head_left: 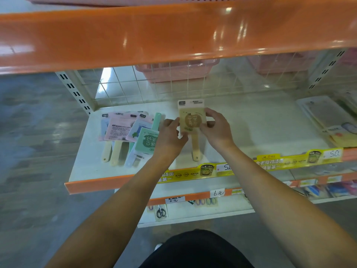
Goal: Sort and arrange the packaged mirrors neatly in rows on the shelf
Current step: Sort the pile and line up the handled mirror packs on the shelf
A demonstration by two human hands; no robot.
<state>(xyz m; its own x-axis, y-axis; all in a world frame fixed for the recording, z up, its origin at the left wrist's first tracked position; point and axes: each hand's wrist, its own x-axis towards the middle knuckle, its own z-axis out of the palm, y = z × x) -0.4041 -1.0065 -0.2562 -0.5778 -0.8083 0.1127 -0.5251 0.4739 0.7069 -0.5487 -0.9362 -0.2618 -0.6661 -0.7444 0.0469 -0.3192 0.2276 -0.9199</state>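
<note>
One tan packaged mirror is held between the two hands, the left and the right. To the left of the hands lies an overlapping pile of packaged mirrors, perhaps six, though the overlap hides the exact count. Behind the hands stand two pink baskets.

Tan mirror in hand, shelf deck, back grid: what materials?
Tan mirror: looks like matte plastic with a moulded handle and hang hole, under a clear film and printed card header. Shelf deck: probably cream painted metal, smooth with a soft sheen. Back grid: thin coated wire, welded in squares.
</note>
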